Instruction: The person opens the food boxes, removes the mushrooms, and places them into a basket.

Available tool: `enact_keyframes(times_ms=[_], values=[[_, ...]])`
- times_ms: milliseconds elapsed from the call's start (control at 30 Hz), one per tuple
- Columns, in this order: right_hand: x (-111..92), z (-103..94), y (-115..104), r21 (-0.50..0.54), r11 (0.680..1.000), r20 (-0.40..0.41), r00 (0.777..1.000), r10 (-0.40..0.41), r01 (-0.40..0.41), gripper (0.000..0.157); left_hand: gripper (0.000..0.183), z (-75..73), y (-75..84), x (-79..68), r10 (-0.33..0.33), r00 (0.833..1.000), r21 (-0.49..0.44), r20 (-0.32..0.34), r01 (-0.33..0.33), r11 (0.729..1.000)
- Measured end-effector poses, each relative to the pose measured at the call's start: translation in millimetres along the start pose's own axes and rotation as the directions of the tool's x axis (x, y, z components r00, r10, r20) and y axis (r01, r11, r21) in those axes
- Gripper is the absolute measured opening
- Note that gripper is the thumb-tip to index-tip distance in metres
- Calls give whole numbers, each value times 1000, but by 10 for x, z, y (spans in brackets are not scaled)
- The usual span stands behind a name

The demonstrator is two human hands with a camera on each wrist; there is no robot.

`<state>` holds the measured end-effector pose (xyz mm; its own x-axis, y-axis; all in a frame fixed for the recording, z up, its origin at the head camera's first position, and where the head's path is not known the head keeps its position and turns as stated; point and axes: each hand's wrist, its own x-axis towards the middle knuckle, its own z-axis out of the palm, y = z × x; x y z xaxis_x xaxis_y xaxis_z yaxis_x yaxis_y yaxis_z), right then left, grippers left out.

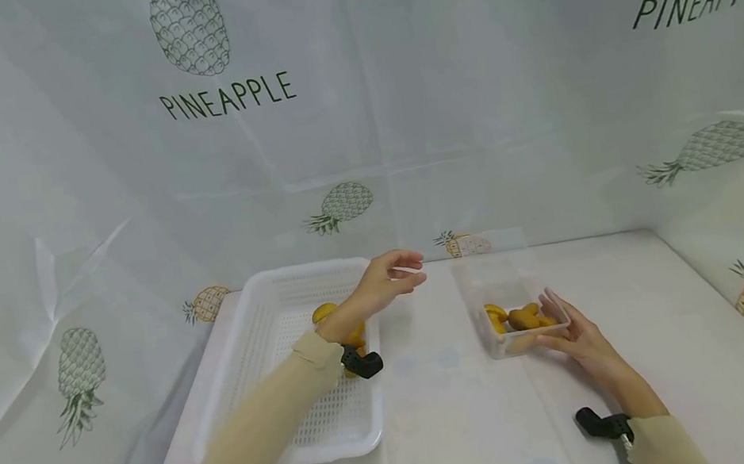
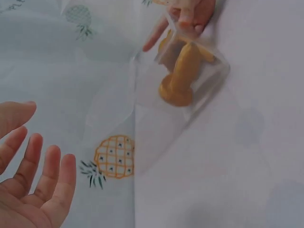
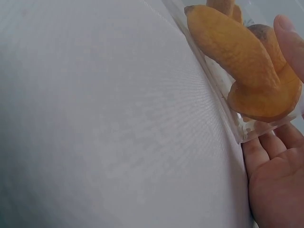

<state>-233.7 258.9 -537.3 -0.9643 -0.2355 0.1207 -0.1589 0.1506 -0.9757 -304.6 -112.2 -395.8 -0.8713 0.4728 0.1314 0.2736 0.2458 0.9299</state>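
At the right, a clear plastic box (image 1: 504,346) holds several yellow-orange, banana-like pieces (image 1: 525,317), one with a dark tip. Its transparent lid (image 1: 496,265) stands folded back behind it. My right hand (image 1: 586,340) holds the box at its right front corner, thumb on one side and fingers on another. Between the box and a white basket (image 1: 290,457), my left hand (image 1: 387,282) hangs in the air, fingers loosely bent and nothing in them. More yellow pieces (image 1: 324,312) lie in the basket, partly hidden by my left forearm.
A white cloth covers the table (image 1: 459,427). Behind it hangs a pale curtain (image 1: 466,89) printed with pineapples. The basket's raised rim runs along the left side, under my left arm.
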Motion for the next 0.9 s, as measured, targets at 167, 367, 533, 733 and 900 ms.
enact_keyframes(times_ms=[167, 367, 533, 733, 900], values=[[1, -1, -8, 7, 1000, -2, 1000, 18, -18, 85, 38, 302, 26, 199, 38, 998, 2, 59, -38, 999], [3, -8, -4, 20, 1000, 8, 1000, 1, -2, 86, 40, 692, 69, 380, 56, 993, -15, 108, -55, 998], [0, -21, 15, 27, 1000, 15, 1000, 0, 0, 86, 40, 971, 51, 474, 76, 987, -8, 141, -76, 997], [-1, -38, 31, 23, 1000, 11, 1000, -15, 15, 84, 37, 1219, -6, 569, 72, 982, -17, 174, -70, 997], [-3, -34, 20, 20, 1000, 14, 1000, -14, 14, 84, 38, 1365, -40, 612, 63, 976, -13, 209, -61, 998]])
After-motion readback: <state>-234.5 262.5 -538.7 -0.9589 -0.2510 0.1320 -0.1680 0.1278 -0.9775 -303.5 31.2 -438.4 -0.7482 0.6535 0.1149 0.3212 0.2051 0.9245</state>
